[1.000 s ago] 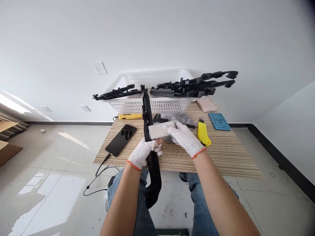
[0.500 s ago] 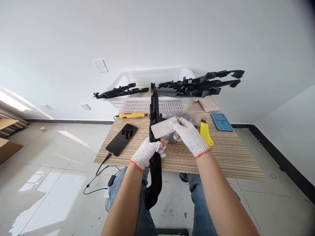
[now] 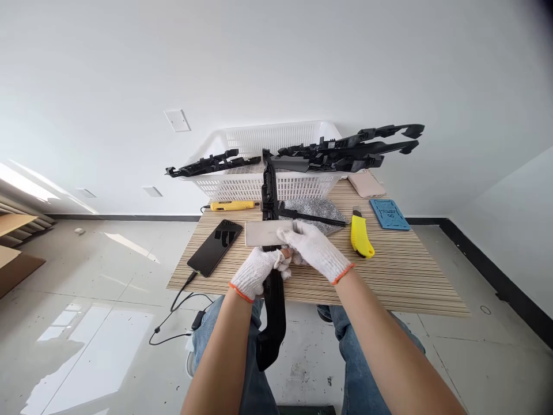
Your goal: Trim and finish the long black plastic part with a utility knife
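A long black plastic part (image 3: 273,305) runs from the basket's rim down past the table's front edge, between my knees. My left hand (image 3: 260,271), in a white knit glove with an orange cuff, is closed around its middle. In my gloved right hand (image 3: 313,248) is a flat off-white rectangular piece (image 3: 262,233), pinched at its right end. The piece lies crosswise over the black part, just above my left hand; whether they touch I cannot tell. A grey speckled cloth (image 3: 317,210) rests behind, with a thin black bar (image 3: 313,217) across it.
A white plastic basket (image 3: 237,187) carries more black parts (image 3: 341,153) that stick out on both sides. On the table (image 3: 389,282) lie a yellow utility knife (image 3: 361,235), a blue card (image 3: 389,214), a pink flat object (image 3: 366,183), a yellow tool (image 3: 232,205) and a cabled phone (image 3: 215,246).
My right hand has moved left and down with the off-white piece, which has turned from slanted to nearly level. My left hand stays on the black part.
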Demonstrator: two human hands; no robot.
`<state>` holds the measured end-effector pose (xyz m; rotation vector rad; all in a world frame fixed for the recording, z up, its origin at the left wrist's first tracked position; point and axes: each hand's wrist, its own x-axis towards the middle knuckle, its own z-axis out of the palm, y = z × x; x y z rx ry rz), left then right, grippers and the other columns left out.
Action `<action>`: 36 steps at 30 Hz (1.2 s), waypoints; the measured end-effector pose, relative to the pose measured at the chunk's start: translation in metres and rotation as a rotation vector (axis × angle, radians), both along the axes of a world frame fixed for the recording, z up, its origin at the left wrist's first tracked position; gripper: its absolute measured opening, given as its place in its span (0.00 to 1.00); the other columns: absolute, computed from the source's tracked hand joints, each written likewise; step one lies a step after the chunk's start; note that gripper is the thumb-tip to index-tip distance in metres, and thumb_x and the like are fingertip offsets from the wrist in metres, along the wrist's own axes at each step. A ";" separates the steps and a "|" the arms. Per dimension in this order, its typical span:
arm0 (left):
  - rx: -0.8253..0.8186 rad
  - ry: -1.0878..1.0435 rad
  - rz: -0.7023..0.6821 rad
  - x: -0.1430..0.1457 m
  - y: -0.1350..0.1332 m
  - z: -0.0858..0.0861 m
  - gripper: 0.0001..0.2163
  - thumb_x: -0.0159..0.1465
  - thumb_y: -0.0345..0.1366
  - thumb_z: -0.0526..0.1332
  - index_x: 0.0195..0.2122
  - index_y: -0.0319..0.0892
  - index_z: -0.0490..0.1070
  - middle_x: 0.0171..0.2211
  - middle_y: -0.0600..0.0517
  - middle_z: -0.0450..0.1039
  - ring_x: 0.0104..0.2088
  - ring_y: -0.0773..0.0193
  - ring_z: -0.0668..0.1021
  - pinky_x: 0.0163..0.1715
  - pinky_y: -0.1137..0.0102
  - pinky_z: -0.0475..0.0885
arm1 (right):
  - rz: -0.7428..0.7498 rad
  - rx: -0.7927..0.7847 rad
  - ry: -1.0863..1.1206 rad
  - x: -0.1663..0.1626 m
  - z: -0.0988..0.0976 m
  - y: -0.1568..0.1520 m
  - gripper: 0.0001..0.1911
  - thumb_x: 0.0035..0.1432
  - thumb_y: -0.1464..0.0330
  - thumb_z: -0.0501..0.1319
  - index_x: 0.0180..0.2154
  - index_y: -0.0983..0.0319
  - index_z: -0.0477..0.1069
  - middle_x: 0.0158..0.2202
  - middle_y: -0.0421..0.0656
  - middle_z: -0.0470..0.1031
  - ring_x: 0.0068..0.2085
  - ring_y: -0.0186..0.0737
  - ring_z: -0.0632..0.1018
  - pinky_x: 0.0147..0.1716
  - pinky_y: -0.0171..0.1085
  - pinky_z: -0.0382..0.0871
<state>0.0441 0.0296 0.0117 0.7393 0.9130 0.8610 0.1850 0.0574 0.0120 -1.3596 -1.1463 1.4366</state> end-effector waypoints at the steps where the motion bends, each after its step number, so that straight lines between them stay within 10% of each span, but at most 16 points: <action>1: 0.002 0.006 0.003 0.000 0.000 0.001 0.20 0.43 0.34 0.77 0.23 0.42 0.62 0.16 0.62 0.57 0.18 0.76 0.59 0.18 0.75 0.59 | -0.020 0.012 -0.013 -0.001 0.000 0.000 0.16 0.51 0.56 0.73 0.30 0.59 0.73 0.23 0.38 0.71 0.18 0.31 0.66 0.14 0.32 0.60; 4: -0.012 0.027 0.014 0.000 -0.001 0.003 0.21 0.42 0.33 0.77 0.22 0.43 0.60 0.15 0.62 0.56 0.18 0.76 0.59 0.18 0.75 0.59 | -0.261 0.077 -0.036 -0.001 0.001 0.000 0.19 0.54 0.51 0.70 0.31 0.59 0.73 0.21 0.37 0.68 0.18 0.30 0.63 0.14 0.32 0.56; 9: -0.011 0.020 0.027 0.001 -0.001 0.003 0.21 0.42 0.33 0.77 0.22 0.43 0.60 0.15 0.63 0.55 0.17 0.76 0.59 0.17 0.75 0.60 | -0.026 0.051 -0.041 0.002 -0.003 -0.001 0.21 0.50 0.50 0.73 0.30 0.60 0.74 0.18 0.34 0.64 0.16 0.28 0.57 0.13 0.32 0.49; 13: -0.023 0.013 0.030 0.001 -0.002 0.003 0.22 0.42 0.33 0.77 0.21 0.43 0.60 0.15 0.62 0.56 0.17 0.77 0.59 0.17 0.76 0.59 | -0.305 0.072 -0.035 0.004 -0.003 0.001 0.20 0.54 0.50 0.70 0.29 0.60 0.72 0.17 0.33 0.61 0.16 0.28 0.58 0.12 0.31 0.49; 18: -0.048 0.010 0.033 0.001 -0.002 0.004 0.19 0.42 0.33 0.77 0.22 0.41 0.64 0.15 0.62 0.57 0.17 0.77 0.59 0.17 0.76 0.59 | -0.115 0.012 -0.027 0.001 0.004 0.005 0.18 0.53 0.55 0.74 0.30 0.60 0.73 0.16 0.34 0.66 0.14 0.30 0.65 0.11 0.30 0.57; 22: -0.054 0.027 0.011 0.001 -0.002 0.004 0.22 0.41 0.33 0.77 0.19 0.43 0.59 0.14 0.62 0.56 0.17 0.76 0.60 0.18 0.75 0.61 | -0.313 -0.038 0.025 -0.003 0.004 0.007 0.18 0.57 0.55 0.71 0.29 0.60 0.69 0.15 0.33 0.63 0.14 0.29 0.66 0.11 0.28 0.61; 26: -0.037 0.038 0.021 0.001 -0.002 0.003 0.19 0.43 0.35 0.77 0.22 0.41 0.64 0.16 0.61 0.59 0.17 0.76 0.60 0.17 0.75 0.60 | -0.102 -0.051 0.017 -0.003 -0.001 0.006 0.20 0.54 0.53 0.72 0.29 0.60 0.69 0.16 0.34 0.66 0.14 0.29 0.66 0.10 0.28 0.60; 31: -0.016 0.007 0.017 0.000 -0.002 0.002 0.22 0.43 0.36 0.77 0.21 0.43 0.59 0.15 0.62 0.55 0.17 0.76 0.60 0.17 0.75 0.60 | -0.309 -0.043 0.060 0.003 -0.003 0.006 0.19 0.56 0.54 0.70 0.28 0.59 0.67 0.16 0.33 0.65 0.14 0.28 0.65 0.11 0.28 0.62; 36: -0.027 0.015 0.030 0.001 -0.001 0.000 0.19 0.42 0.35 0.77 0.24 0.41 0.65 0.15 0.63 0.57 0.17 0.76 0.59 0.17 0.75 0.60 | -0.030 -0.052 0.044 -0.003 0.001 0.001 0.19 0.52 0.57 0.72 0.26 0.59 0.66 0.14 0.33 0.65 0.11 0.27 0.62 0.08 0.28 0.53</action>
